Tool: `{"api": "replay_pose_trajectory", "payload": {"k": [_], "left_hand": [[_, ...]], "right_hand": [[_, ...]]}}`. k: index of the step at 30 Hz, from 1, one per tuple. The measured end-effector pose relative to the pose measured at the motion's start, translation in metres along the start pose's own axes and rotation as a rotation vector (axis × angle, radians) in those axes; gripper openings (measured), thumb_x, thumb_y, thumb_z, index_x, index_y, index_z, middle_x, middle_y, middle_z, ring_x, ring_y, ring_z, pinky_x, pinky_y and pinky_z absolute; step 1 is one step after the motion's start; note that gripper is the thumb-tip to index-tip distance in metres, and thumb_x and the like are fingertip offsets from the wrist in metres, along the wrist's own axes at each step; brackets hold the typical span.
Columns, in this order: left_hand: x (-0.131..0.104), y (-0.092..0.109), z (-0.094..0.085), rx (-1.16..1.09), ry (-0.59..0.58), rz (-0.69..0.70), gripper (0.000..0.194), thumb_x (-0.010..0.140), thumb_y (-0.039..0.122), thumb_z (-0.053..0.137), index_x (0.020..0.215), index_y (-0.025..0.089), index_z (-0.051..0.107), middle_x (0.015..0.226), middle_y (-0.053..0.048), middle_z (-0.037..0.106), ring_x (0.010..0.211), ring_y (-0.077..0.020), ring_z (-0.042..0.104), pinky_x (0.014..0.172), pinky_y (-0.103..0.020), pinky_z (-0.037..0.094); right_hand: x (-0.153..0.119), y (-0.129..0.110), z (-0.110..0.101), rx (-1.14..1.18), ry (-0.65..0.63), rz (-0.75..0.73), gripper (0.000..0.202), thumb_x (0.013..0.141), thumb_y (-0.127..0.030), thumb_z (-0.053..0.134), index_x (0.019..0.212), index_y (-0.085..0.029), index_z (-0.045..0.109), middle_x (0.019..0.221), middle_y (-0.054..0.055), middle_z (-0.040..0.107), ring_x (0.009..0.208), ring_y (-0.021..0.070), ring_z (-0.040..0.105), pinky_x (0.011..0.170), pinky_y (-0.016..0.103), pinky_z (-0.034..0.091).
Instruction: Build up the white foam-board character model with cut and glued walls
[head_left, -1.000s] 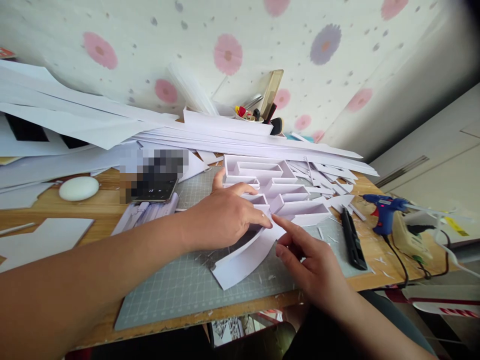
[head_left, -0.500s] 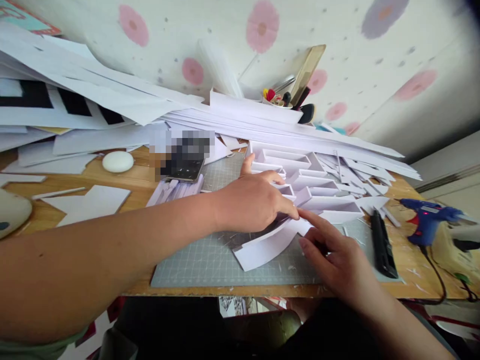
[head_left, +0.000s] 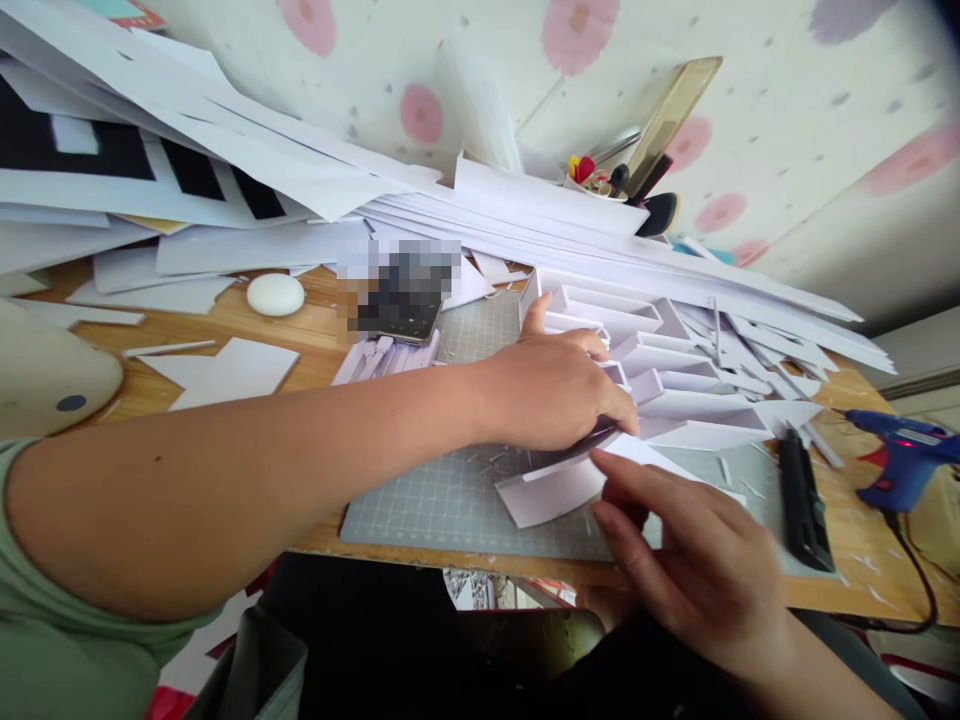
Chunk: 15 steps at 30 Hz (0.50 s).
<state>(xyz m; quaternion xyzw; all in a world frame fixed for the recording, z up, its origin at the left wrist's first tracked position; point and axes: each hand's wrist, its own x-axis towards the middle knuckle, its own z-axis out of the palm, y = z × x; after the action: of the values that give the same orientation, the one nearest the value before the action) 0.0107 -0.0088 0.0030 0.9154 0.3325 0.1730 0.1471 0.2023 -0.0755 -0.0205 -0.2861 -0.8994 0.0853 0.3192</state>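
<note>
My left hand (head_left: 555, 385) reaches across a white partitioned board model (head_left: 701, 430), its fingers bent down over the near walls and its far finger raised. It appears to grip the model's near left part, though some fingertips are hidden. Just in front lies a curved white strip (head_left: 551, 492), partly covered by my right hand (head_left: 690, 555). That hand is open, thumb and index finger apart, with the index fingertip at or close to the strip's upper edge; contact is unclear. Under everything lies a grey cutting mat (head_left: 420, 515).
A black utility knife (head_left: 804, 500) lies at the mat's right. Beyond it is a blue glue gun (head_left: 904, 455) with a cord. White offcuts (head_left: 750, 350) lie behind the model. A partly blurred phone (head_left: 409, 310) and a white rounded object (head_left: 276, 294) are at left.
My right hand has drawn away from my left fingertips, toward me. More of the white strip's right part shows. My left hand stays on the model; the view has shifted left.
</note>
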Motion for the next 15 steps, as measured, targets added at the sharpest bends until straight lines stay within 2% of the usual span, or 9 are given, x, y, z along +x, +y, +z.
{"api": "replay_pose_trajectory", "payload": {"k": [2,5,10,15], "left_hand": [[0.000,0.000,0.000,0.002,0.006,0.002,0.045,0.086,0.006,0.040,0.100,0.036,0.070,0.108,-0.003,0.070,0.127,-0.0266,0.042,0.099,-0.071,-0.011],[0.000,-0.001,0.000,0.007,0.007,0.006,0.045,0.084,0.005,0.042,0.101,0.036,0.070,0.107,-0.001,0.070,0.128,-0.0258,0.041,0.100,-0.068,-0.014],[-0.001,0.000,-0.002,-0.003,-0.021,-0.019,0.045,0.083,0.005,0.044,0.103,0.036,0.069,0.106,0.001,0.071,0.129,-0.0270,0.040,0.101,-0.068,-0.015],[-0.002,0.000,-0.004,-0.008,-0.006,0.010,0.044,0.082,0.005,0.044,0.103,0.035,0.069,0.101,0.003,0.073,0.128,-0.0272,0.042,0.101,-0.068,-0.016]], "right_hand": [[0.006,-0.004,0.004,0.025,-0.056,-0.018,0.031,0.092,-0.011,0.055,0.123,-0.013,0.054,0.080,0.003,0.061,0.063,0.0131,0.056,0.055,0.025,0.044],[0.011,-0.007,0.010,0.033,-0.074,-0.028,0.026,0.092,-0.009,0.053,0.118,-0.011,0.059,0.078,0.004,0.060,0.063,0.0141,0.054,0.054,0.026,0.041],[0.007,-0.005,0.013,0.073,-0.100,-0.037,0.028,0.093,-0.008,0.051,0.121,-0.009,0.056,0.076,0.004,0.059,0.060,0.0150,0.051,0.053,0.028,0.038],[0.005,-0.001,0.008,0.074,-0.038,-0.025,0.027,0.092,-0.008,0.049,0.118,-0.011,0.056,0.074,0.004,0.059,0.060,0.0157,0.052,0.052,0.028,0.038]]}}
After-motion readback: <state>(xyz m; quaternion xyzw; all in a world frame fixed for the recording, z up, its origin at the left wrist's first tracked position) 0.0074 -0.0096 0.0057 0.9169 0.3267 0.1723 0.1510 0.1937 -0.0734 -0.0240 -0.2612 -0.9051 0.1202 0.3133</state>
